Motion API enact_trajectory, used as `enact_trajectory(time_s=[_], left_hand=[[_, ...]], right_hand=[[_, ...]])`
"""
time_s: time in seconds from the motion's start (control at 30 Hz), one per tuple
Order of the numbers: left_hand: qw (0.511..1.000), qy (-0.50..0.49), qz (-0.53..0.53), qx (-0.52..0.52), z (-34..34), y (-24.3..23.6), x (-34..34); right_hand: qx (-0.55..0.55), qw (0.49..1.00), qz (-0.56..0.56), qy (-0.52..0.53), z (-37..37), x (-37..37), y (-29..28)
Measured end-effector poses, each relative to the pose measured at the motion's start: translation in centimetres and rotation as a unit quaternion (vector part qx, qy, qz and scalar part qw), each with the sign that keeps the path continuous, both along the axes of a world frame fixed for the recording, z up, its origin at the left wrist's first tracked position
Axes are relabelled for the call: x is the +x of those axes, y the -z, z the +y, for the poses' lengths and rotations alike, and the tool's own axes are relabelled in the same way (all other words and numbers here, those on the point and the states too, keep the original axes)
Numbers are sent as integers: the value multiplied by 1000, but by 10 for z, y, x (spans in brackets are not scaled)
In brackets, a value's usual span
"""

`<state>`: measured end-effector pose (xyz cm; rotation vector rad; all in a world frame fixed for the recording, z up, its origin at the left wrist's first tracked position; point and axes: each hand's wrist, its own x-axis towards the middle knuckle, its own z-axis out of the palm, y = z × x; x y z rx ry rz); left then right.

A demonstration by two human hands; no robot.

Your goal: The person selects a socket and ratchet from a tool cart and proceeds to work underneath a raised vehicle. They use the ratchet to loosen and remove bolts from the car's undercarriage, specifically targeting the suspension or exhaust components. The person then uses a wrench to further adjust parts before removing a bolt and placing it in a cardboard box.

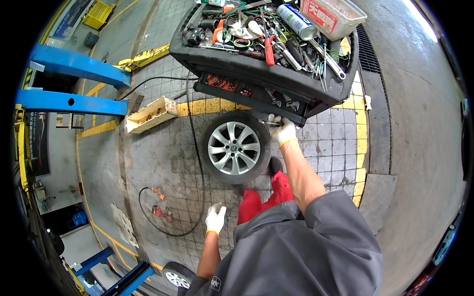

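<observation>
Tiled floor (168, 170) lies beneath the right hand (283, 131) — fingers pinching a slim metal tool (267, 123), probably best eased clear of the drawer (247, 102) — and the left hand (216, 217), empty, thumb apart.

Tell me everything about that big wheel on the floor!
The round silver-and-black wheel has a rubber-looking tyre, metal-looking spokes and a small central hub. It appears to lie flat, face up, on grey tiled floor, near the open black drawer. Neither the white-gloved left hand nor white-gloved right hand grips it; shoe contact is unclear.
</observation>
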<state>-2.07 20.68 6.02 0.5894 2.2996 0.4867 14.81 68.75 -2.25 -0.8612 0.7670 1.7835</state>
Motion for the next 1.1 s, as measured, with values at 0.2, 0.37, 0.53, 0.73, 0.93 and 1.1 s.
enact_trajectory(time_s=[0.2, 0.37, 0.53, 0.73, 0.93, 1.1], left_hand=[[999, -32, -32, -7, -34, 13, 12], [1000, -13, -20, -14, -34, 9, 16], [998, 50, 3, -24, -11, -10, 11], [998, 57, 12, 35, 27, -18, -11], [990, 81, -11, 114, 113, -56, -12], [969, 101, -3, 224, 180, -59, -15]], right_hand=[[54, 998, 23, 37, 48, -2, -58], [62, 996, 28, 59, 69, 1, -64], [119, 993, -6, 25, 48, 1, -61], [65, 998, -3, -8, 0, -2, -66], [129, 983, 24, -132, -101, 14, -70], [243, 869, 1, -432, -180, 33, -140]])
